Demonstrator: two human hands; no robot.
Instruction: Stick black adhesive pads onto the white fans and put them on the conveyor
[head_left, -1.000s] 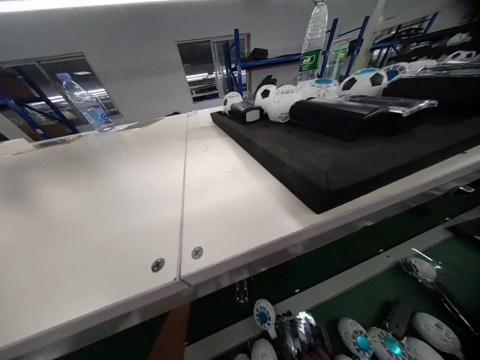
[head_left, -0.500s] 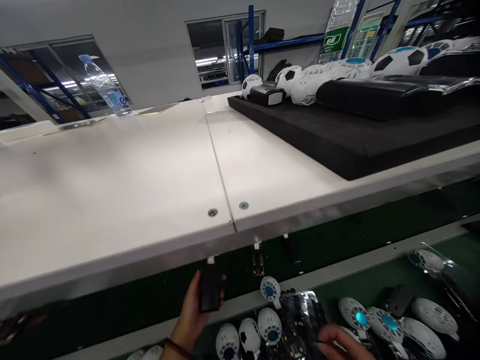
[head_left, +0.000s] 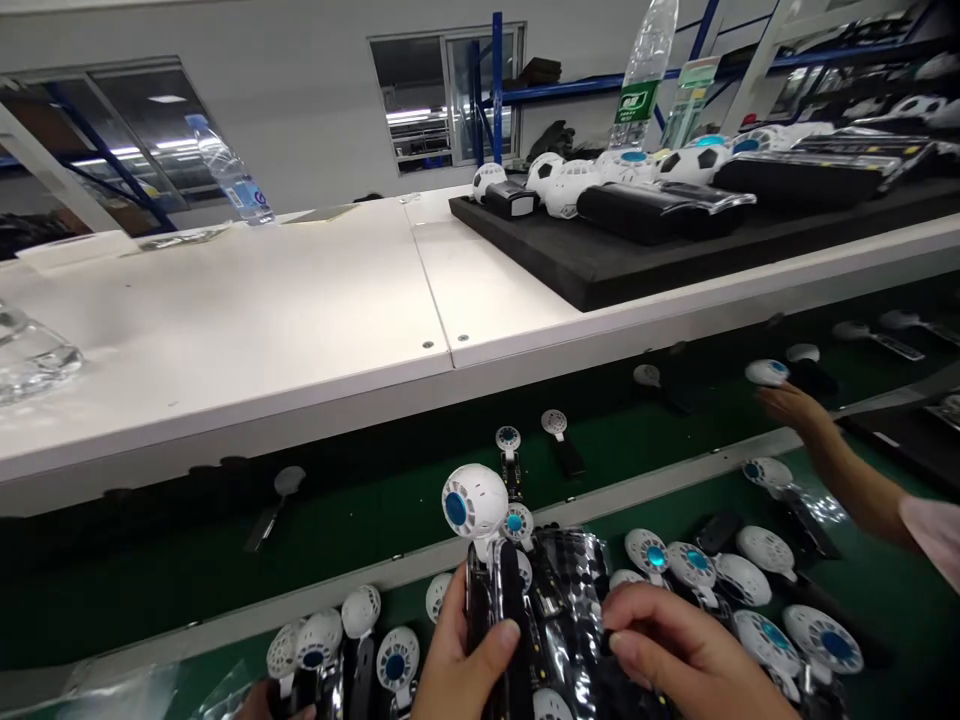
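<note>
My left hand (head_left: pixel 469 660) is wrapped round the black handle (head_left: pixel 480 610) of a handheld fan, held upright. The fan's round white head (head_left: pixel 475 500) has vents and a blue disc on its side. Just right of it, my right hand (head_left: pixel 675 645) has thumb and forefinger pinched together; what lies between them, if anything, is too small to make out. These fingertips are at the edge of a glossy dark sheet with round spots (head_left: pixel 574 565). Around the sheet lie more fans, some with bare circuit boards on their handles.
Above a green belt (head_left: pixel 360 510) runs a white shelf (head_left: pixel 262 330). Black foam (head_left: pixel 585 285) on it carries more fans. Bottles (head_left: pixel 232 175) stand at the back. Another person's hand (head_left: pixel 791 405) grips a fan at right; a further hand (head_left: pixel 259 700) shows at bottom left.
My left hand has brought its fan from under the shelf edge nearer to me, so its white head now shows. The view has shifted, and another person's arm has appeared at right.
</note>
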